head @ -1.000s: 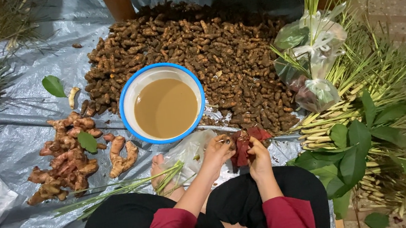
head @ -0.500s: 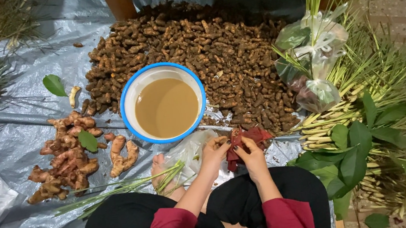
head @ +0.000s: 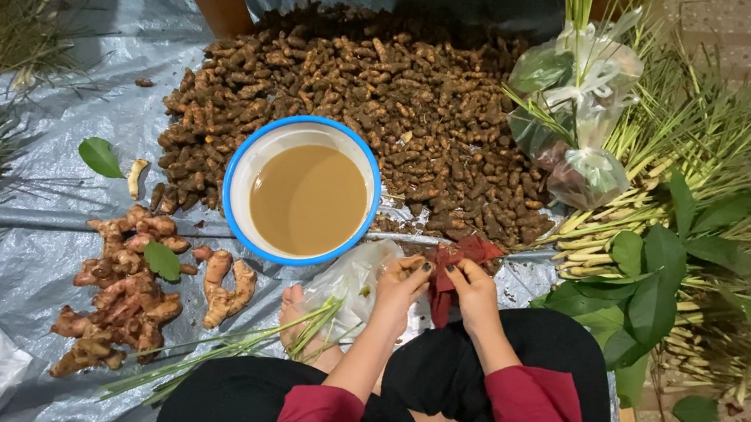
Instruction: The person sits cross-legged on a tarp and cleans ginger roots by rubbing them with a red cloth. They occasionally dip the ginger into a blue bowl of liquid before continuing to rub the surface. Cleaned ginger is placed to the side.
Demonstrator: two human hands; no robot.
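Observation:
My left hand (head: 405,284) and my right hand (head: 470,286) are close together in front of my lap, both gripping a crumpled dark red piece of cloth or plastic (head: 462,255). A clear plastic bag (head: 350,277) lies just left of my left hand. Beyond the hands stands a white bowl with a blue rim (head: 241,171) filled with cloudy brown water. Behind it spreads a large heap of small brown roots (head: 401,97) on a grey tarp (head: 33,405).
Pale ginger-like rhizomes (head: 124,293) with green leaves lie at left. Lemongrass stalks (head: 223,348) cross my bare foot (head: 298,317). At right are tied clear bags (head: 581,87), a bundle of lemongrass (head: 619,223) and broad green leaves (head: 652,275). Grass lies at far left.
My hands have drawn closer together on the red piece and shifted slightly, working it between the fingers. Nothing else has moved.

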